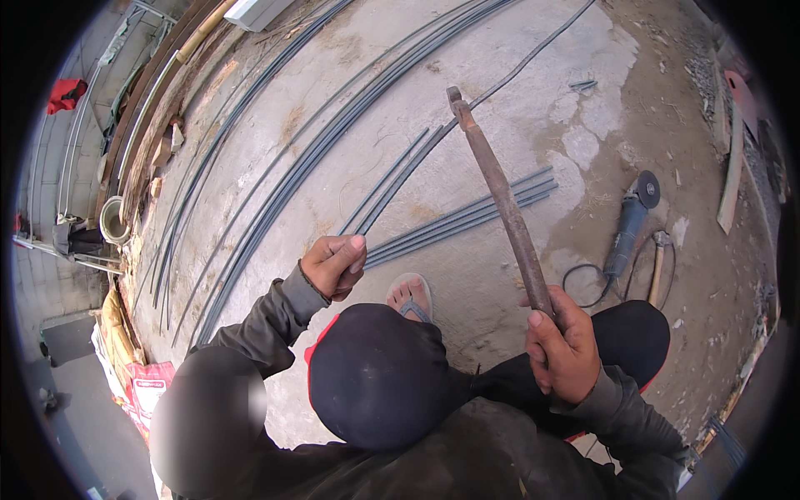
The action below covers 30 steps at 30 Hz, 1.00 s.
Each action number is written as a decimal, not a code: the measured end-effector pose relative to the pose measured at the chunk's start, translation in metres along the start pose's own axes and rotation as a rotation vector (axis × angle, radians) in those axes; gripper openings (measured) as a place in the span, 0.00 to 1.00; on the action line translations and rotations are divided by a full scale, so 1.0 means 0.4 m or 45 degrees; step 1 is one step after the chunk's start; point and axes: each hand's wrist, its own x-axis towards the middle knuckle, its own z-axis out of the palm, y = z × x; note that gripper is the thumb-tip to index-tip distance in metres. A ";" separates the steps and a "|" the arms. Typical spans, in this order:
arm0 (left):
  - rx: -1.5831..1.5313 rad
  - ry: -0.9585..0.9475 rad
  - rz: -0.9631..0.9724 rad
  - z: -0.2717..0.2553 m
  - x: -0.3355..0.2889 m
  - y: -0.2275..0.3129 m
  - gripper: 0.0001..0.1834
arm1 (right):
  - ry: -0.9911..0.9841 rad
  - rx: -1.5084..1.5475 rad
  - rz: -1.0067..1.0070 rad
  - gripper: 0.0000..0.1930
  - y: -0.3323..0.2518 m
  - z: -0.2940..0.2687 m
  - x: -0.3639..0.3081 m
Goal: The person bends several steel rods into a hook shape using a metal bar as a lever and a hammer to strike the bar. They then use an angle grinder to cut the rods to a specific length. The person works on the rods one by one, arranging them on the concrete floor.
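Note:
My right hand point(562, 343) is closed around the lower end of a long, rusty steel rebar bending wrench point(504, 196). The wrench stands up away from me, and its notched head overlaps a long rebar point(533, 57) running to the far edge. My left hand point(333, 267) is closed, thumb against fingers, at the near end of that bar's line; the fingers cover the exact grip. Two shorter rebars point(385, 178) lie just beyond this hand. Several cut rebars point(467, 218) lie bundled between my hands, past my sandalled foot point(409, 298).
Long rebar bundles point(292, 167) curve across the concrete on the left. At right lie a blue angle grinder point(631, 225) with its cord and a hammer point(658, 267). A bucket point(114, 221) and sacks point(133, 367) stand by the left wall. My dark-clad knee point(379, 375) rises between my arms.

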 end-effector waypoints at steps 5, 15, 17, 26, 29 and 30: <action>0.173 0.042 0.102 -0.030 0.005 0.016 0.26 | -0.041 -0.196 -0.173 0.13 -0.013 -0.022 0.010; 1.230 0.531 0.014 0.065 0.191 -0.302 0.18 | -0.265 0.178 0.042 0.15 -0.084 -0.108 0.033; 1.083 0.437 -0.155 0.058 0.185 -0.369 0.17 | -0.224 0.219 -0.103 0.16 -0.090 -0.082 0.024; 1.292 0.966 0.425 -0.014 0.297 -0.407 0.25 | 0.400 0.444 -0.684 0.18 -0.074 -0.106 -0.031; 1.354 0.806 0.377 -0.003 0.401 -0.441 0.25 | 0.442 0.509 -0.655 0.18 -0.066 -0.113 -0.027; 1.393 0.749 0.346 0.017 0.428 -0.439 0.25 | 0.457 0.522 -0.638 0.18 -0.066 -0.116 -0.031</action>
